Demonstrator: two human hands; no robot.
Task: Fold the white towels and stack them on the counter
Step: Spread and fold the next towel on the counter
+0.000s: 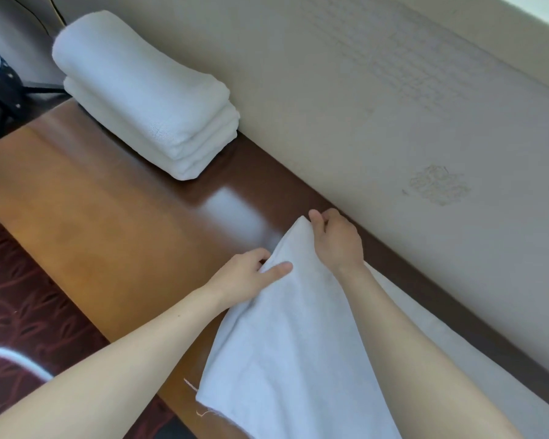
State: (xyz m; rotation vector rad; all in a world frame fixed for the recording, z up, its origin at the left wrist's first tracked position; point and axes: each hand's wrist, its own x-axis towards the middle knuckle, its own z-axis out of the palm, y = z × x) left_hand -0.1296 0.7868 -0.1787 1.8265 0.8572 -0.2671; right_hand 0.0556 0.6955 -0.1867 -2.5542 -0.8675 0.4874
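**Both hands grip white towel on wooden counter**

Head camera, looking down: a person's left hand and right hand both hold one white towel spread along a glossy brown counter. The right hand is closed on the towel's far corner, fingers curled round the tip, which stands raised in a peak just above the wood near the wall. The left hand pinches the towel's left edge a little nearer the camera, with one finger flat on top of the cloth and the others tucked beneath the fold. Both bare forearms reach in from the bottom of the frame. From the two hands the towel runs toward the lower right, its far side lying against the foot of the wall and its near edge reaching the counter's front, where loose threads trail from the hem. At the counter's far left end, well apart from the hands, a stack of folded white towels sits close to the wall. A dark red patterned carpet shows below the counter's front edge. A black stand is visible beyond the stack, upper left.
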